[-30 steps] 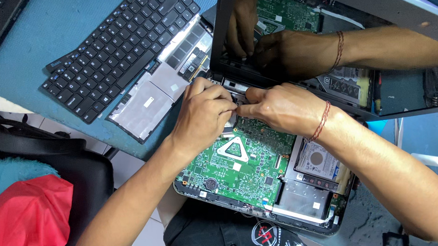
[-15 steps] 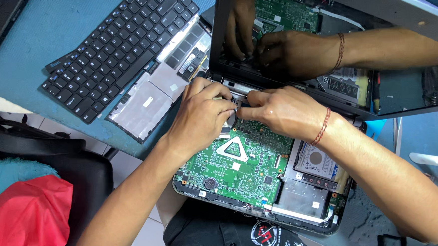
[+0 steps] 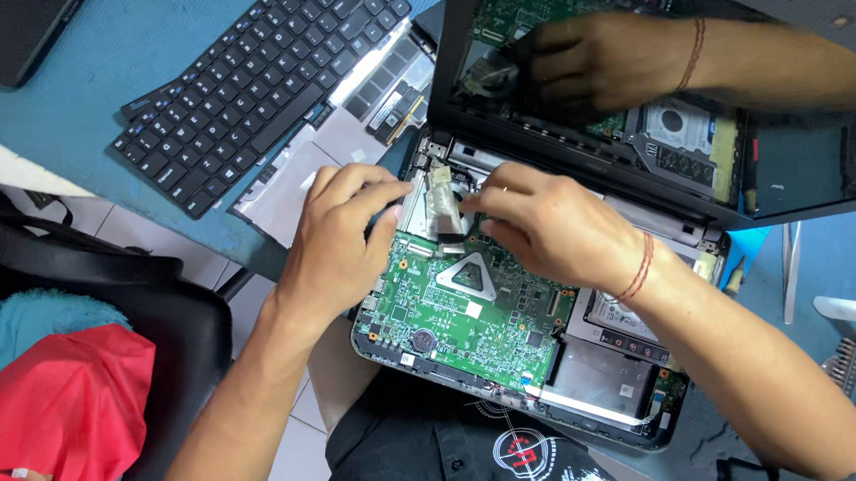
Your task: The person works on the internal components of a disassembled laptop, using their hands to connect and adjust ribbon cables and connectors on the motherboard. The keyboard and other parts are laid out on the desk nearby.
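Two hands, left hand (image 3: 336, 245) and right hand (image 3: 545, 229), fingertips pinching grey ribbon cable (image 3: 443, 206) over green motherboard (image 3: 461, 312).

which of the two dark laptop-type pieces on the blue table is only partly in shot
The black device at the top-left corner, cut off by the frame; the detached keyboard shows whole.

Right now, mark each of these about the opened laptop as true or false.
1. Both hands, left hand and right hand, meet at the hinge end of the green circuit board. True.
2. The detached keyboard lies on the circuit board. False: it lies on the blue table, to the left of the laptop.
3. The right wrist wears a red thread bracelet. True.
4. The laptop screen is folded flat, face down. False: it stands open and mirrors the hands.
5. A red cloth lies at lower left. True.
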